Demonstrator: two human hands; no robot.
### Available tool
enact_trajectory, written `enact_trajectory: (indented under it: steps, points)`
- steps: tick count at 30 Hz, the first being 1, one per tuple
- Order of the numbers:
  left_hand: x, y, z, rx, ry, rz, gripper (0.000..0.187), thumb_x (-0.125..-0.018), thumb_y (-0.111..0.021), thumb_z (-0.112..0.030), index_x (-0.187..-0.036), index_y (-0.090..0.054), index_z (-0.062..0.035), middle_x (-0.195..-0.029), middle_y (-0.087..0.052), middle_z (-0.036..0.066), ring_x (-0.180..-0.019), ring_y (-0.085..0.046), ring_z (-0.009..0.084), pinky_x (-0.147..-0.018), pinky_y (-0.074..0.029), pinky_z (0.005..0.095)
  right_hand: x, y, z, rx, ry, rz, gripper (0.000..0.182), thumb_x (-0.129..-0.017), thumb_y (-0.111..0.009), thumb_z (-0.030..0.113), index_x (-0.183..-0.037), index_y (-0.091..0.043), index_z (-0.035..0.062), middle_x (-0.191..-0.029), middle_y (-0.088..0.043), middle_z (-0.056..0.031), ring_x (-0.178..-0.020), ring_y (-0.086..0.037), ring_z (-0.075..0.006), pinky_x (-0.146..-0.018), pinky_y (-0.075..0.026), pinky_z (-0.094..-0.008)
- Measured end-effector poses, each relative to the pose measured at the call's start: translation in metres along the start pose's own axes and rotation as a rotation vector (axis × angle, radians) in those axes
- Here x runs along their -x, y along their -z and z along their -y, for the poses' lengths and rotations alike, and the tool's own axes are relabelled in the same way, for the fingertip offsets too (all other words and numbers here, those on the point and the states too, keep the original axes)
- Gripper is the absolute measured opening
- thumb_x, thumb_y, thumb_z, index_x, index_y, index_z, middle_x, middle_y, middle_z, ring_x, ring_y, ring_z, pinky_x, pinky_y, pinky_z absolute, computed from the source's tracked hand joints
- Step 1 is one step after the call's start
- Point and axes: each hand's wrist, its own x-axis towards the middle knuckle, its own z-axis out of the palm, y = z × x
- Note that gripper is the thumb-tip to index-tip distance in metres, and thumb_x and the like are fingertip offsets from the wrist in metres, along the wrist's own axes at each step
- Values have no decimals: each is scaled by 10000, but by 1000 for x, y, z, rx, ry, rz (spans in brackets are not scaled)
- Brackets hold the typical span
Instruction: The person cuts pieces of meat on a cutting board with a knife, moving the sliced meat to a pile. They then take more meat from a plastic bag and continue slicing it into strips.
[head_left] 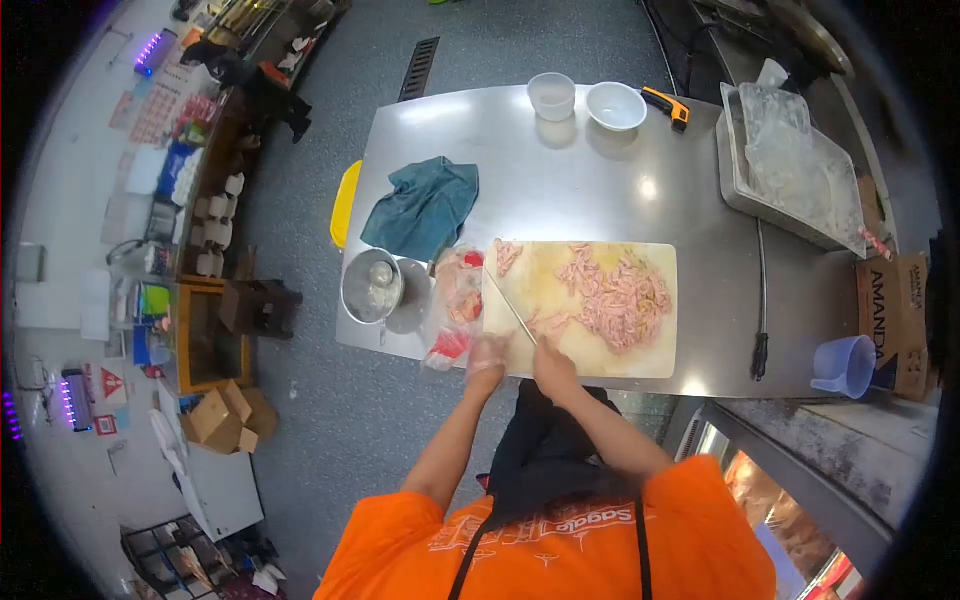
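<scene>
My right hand (554,368) is wrapped round the handle of a knife (512,307), whose blade points up and left over the left part of a pale cutting board (580,368). Pink sliced meat (622,300) is heaped on the board's right half, with smaller bits near the blade. My left hand (487,358), in a clear glove, is blurred at the board's lower left corner, beside a plastic bag (460,300) with pink and red contents. Its fingers are too smeared to read.
Left of the bag stands a metal bowl (372,287), below a green cloth (424,207). Two bowls (617,106) and a yellow-black device (667,108) lie at the far edge. On the right are a metal tray (735,165), a long rod (762,300) and a plastic jug (845,365).
</scene>
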Motion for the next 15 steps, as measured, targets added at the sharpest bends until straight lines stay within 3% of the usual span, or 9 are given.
enact_trajectory:
  steps: [1, 3, 7, 9, 10, 12, 13, 15]
  points:
    - [1, -2, 13, -12, -6, 1, 256, -945, -504, -214, -981, -654, -9, -980, -654, 228, -941, -642, 403, -802, -518, 502, 25, 4, -9, 27, -84, 93, 246, -935, -477, 125, -1131, -459, -22, -841, -650, -298, -792, -661, -478, -704, -508, -585]
    - [-10, -5, 26, 63, 83, -78, 286, -953, -497, -237, -982, -652, 2, -949, -654, 245, -928, -638, 420, -793, -508, 492, 58, 9, -36, 91, -59, 105, 219, -947, -487, 138, -1103, -457, -11, -805, -650, -299, -769, -660, -482, -695, -501, -598]
    - [-10, 30, -39, -57, -54, -102, 326, -949, -525, -294, -987, -654, 3, -969, -659, 255, -918, -642, 414, -782, -505, 492, 95, 43, -66, 40, -118, 115, 205, -975, -475, 166, -1095, -465, 0, -770, -644, -308, -753, -643, -510, -688, -494, -610]
    - [9, 53, -102, 179, -103, 185, 407, -899, -621, -369, -1026, -644, 17, -1011, -668, 244, -944, -644, 393, -806, -511, 478, 105, 60, -82, -16, -300, 36, 250, -946, -495, 135, -1137, -474, -25, -824, -662, -312, -814, -654, -507, -736, -508, -598]
    - [4, 45, -106, 174, -111, 182, 407, -899, -621, -369, -1026, -644, 17, -1011, -668, 244, -944, -644, 393, -806, -511, 478, 110, 72, -86, -20, -297, 27, 250, -946, -495, 135, -1137, -474, -25, -824, -662, -312, -814, -654, -507, -736, -508, -598]
    - [-14, 19, -106, 161, -284, 399, 460, -830, -712, -408, -1040, -649, -3, -1039, -680, 215, -939, -648, 369, -818, -521, 455, 123, 100, -93, -130, -298, -156, 268, -991, -466, 179, -1147, -464, -39, -815, -642, -333, -800, -618, -544, -711, -478, -609]
    - [-28, 4, -107, 155, -297, 401, 460, -830, -712, -408, -1040, -649, -3, -1039, -680, 215, -939, -648, 369, -818, -521, 455, 127, 109, -98, -134, -302, -168, 268, -991, -466, 179, -1147, -464, -39, -815, -642, -333, -800, -618, -544, -711, -478, -609]
    - [-54, -23, -116, -101, -64, 174, 475, -789, -762, -407, -1047, -663, -20, -1044, -690, 193, -942, -656, 354, -833, -525, 432, 134, 123, -106, -243, -302, -271, 286, -1017, -455, 222, -1140, -460, -37, -816, -625, -350, -796, -590, -565, -702, -444, -622]
